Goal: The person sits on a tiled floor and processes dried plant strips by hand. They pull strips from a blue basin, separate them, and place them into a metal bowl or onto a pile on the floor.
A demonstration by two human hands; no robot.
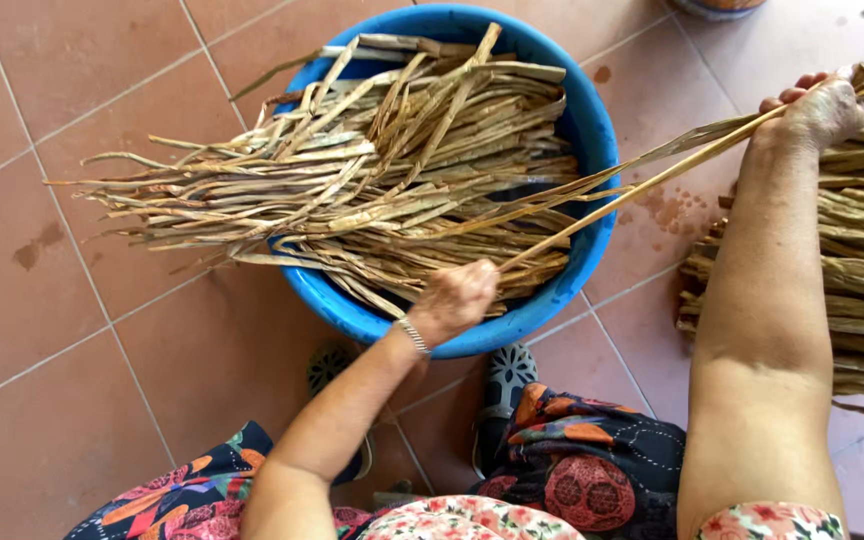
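A round blue plastic tub sits on the terracotta tiled floor, and it serves as the anchor for everything else. Across its mouth lies a loose heap of dry tan reed strips; they are longer than the tub is wide, so their ends overhang the tub's left rim and fan out above the tiles.

The left hand is clenched at the tub's near rim, pinching the lower end of one long pale strip. The right hand, well to the right of the tub, is closed on the far end of that same strip, so it runs taut and slanting from the near rim up over the tub's right wall. Holding it at both ends keeps the strip straight and lifted free of the tangled heap.

Further right of the tub, under the right forearm, lies a stacked bundle of the same dry strips, laid roughly parallel, apart from the tub.

Open room lies mostly left of and below the tub, where the tiles are bare save for damp stains. On the near side of the tub, the person's dark perforated shoes and flowered skirt crowd its rim, and the bundle closes in the right side.
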